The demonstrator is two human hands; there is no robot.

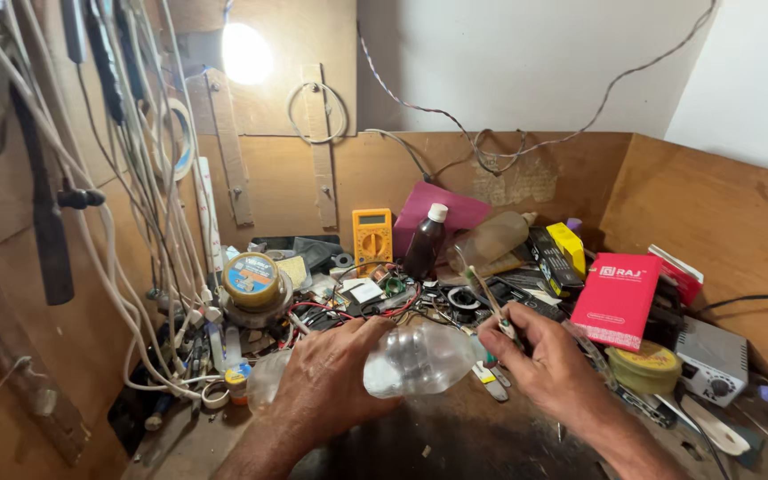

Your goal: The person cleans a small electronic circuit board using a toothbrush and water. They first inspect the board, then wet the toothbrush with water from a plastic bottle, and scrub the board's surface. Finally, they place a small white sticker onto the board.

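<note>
Right now my left hand (326,373) is wrapped around the middle of a clear, crumpled plastic bottle (402,360), lying on its side over the front middle of the cluttered wooden surface (455,436), seemingly so its mouth faces the other hand. My right hand (548,360) is closed in a pinch on a thin green-handled brush (491,302), its head angled up and back, just beside the bottle's mouth end. Behind them, a yellow multimeter (372,236) and a dark brown bottle with a white cap (425,242) stand by the back edge; a red box (617,300) crowds the right. Only the front edge offers open room.
</note>
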